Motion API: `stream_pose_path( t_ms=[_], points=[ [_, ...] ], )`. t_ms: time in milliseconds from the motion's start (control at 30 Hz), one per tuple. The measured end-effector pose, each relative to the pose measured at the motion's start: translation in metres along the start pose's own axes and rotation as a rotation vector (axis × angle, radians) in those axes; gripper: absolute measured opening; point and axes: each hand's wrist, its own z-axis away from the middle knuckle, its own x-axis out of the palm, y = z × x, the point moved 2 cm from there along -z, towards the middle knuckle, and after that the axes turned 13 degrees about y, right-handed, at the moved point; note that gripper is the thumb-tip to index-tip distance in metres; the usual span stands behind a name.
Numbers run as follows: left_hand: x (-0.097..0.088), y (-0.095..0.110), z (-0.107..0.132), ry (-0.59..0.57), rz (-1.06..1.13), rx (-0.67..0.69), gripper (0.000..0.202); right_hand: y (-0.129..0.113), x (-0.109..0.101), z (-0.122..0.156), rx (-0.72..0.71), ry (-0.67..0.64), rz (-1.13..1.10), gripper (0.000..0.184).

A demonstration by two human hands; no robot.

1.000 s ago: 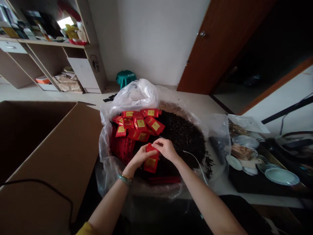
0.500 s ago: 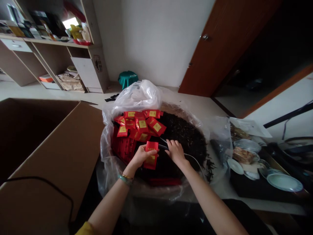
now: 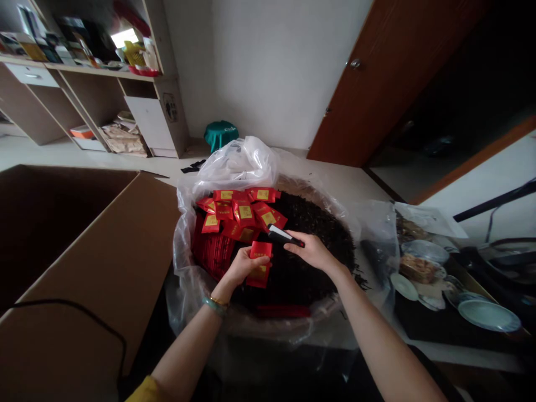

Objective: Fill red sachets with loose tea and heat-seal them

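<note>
My left hand (image 3: 247, 265) pinches a red tea packet (image 3: 260, 250) with gold print, held upright over the dark loose tea leaves (image 3: 293, 285). Gripped in my right hand (image 3: 312, 250) is a slim black hand-held heat sealer (image 3: 288, 237) with a pale upper face and a small red spot. Its tip points left, just above and apart from the packet's top edge. Behind it, several puffed red packets (image 3: 240, 215) lie heaped on the leaves. To the left stands a tight row of flat red packets (image 3: 213, 248). More flat red packets (image 3: 282, 310) lie at the near rim.
A clear plastic liner (image 3: 184, 223) surrounds the tea. On the left stands an open cardboard box (image 3: 138, 240) with a black cable (image 3: 84, 310) across it. Dishes, including a pale plate (image 3: 489, 312), and a clear tub (image 3: 422, 259) sit at right. Behind are a desk (image 3: 148, 120) and a brown door (image 3: 355, 95).
My right hand has turned and lifted the heat sealer, so its pale face now shows above the packet. The white cord is no longer visible. My left hand still holds the packet in place.
</note>
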Motion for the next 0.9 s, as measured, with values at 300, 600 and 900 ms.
stream_pose_path(
  t_ms=[300,600,900],
  points=[
    [-0.003,-0.004,-0.002,-0.020,-0.058,0.016,0.046,-0.042,0.019,0.003,0.002,-0.136,0.078,0.036],
    [-0.001,-0.004,-0.002,-0.029,-0.069,0.021,0.047,-0.044,0.022,0.000,-0.009,-0.134,0.118,0.023],
    [-0.002,-0.010,-0.004,-0.037,-0.042,-0.032,0.049,-0.040,0.022,0.002,-0.030,-0.118,0.119,0.023]
  ],
)
